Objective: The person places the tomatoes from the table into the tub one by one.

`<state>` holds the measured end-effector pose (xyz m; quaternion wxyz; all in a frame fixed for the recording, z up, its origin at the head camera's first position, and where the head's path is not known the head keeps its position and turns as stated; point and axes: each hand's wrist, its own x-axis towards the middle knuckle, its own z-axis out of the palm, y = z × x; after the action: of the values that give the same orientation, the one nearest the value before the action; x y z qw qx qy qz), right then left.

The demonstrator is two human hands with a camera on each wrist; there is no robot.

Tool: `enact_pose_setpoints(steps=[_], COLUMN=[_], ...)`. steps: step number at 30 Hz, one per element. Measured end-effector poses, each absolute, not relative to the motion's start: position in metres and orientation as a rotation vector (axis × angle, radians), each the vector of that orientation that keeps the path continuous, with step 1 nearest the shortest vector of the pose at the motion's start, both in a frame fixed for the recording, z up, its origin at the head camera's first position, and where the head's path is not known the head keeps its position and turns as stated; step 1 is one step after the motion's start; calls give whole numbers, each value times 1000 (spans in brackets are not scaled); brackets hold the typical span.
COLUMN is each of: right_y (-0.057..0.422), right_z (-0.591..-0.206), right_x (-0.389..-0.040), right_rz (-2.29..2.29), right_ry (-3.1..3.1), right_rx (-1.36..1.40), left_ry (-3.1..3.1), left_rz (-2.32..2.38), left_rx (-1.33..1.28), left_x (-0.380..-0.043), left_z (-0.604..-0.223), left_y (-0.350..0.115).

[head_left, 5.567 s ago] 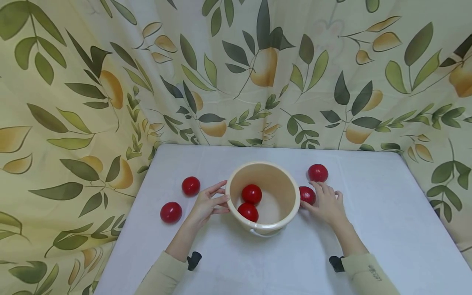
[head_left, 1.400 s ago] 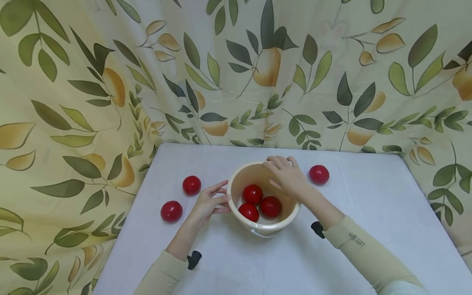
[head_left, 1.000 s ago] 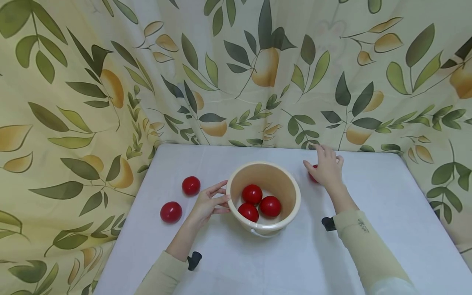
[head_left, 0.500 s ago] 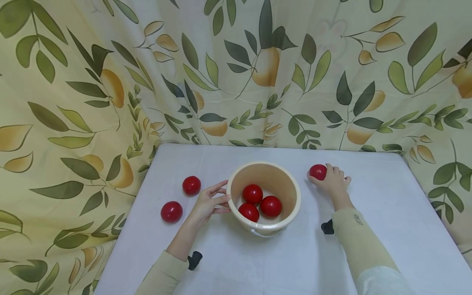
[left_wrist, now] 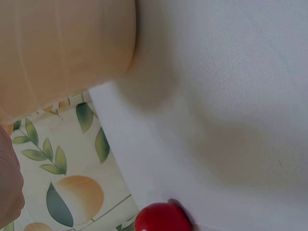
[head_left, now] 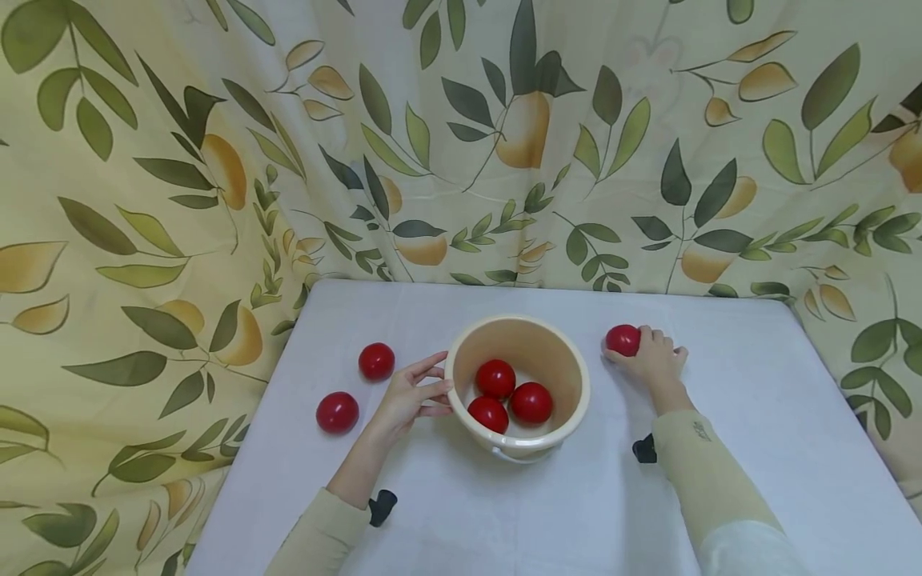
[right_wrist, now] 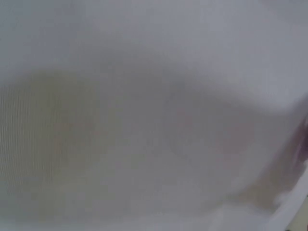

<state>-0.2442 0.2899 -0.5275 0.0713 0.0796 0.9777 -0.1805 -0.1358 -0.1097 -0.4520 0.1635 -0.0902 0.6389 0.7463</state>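
Note:
A cream bucket (head_left: 572,424) with a white handle stands at mid-table, with 3 glossy red balls (head_left: 531,402) inside. At its left side my left hand (head_left: 405,396) holds the rim with thumb and fingers. Over to the right, my right hand (head_left: 654,362) grips another red ball (head_left: 623,341), thumb on the near side and fingers behind it on the right. The left wrist view has the bucket's outer wall (left_wrist: 62,53) and part of the left hand (left_wrist: 8,183). In the right wrist view the tablecloth fills most of the frame, blurred.
Left of the bucket lie two more red balls, the farther ball (head_left: 377,362) and the nearer ball (head_left: 337,413). White cloth covers the table (head_left: 461,520). A leaf-and-fruit patterned curtain (head_left: 461,200) hangs along the back and left edges.
My right hand let a third ball go into the bucket, then moved right to the ball on the table and took hold of it. My left hand has stayed at the bucket's rim.

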Motion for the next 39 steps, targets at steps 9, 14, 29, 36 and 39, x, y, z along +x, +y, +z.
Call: enact_pose_setpoints(steps=[9, 14, 29, 36, 39], right_y=[292, 273, 182, 153, 147], right_z=[-486, -447, -386, -408, -419], right_x=[-246, -245, -209, -195, -190], right_rz=[-414, -435, -431, -256, -150], right_ry=[3199, 3293, 3278, 2987, 2857], right_rx=[-13, -155, -916, -1247, -1355], left_ry=[1830, 1820, 1803, 1797, 1800], left_rz=[2122, 2129, 2134, 2140, 2138], left_rx=[-276, -270, -259, -249, -246], left_x=[-135, -136, -136, -137, -137], left_z=[-452, -451, -451, -451, -451], left_y=[-108, -109, -110, -110, -110])
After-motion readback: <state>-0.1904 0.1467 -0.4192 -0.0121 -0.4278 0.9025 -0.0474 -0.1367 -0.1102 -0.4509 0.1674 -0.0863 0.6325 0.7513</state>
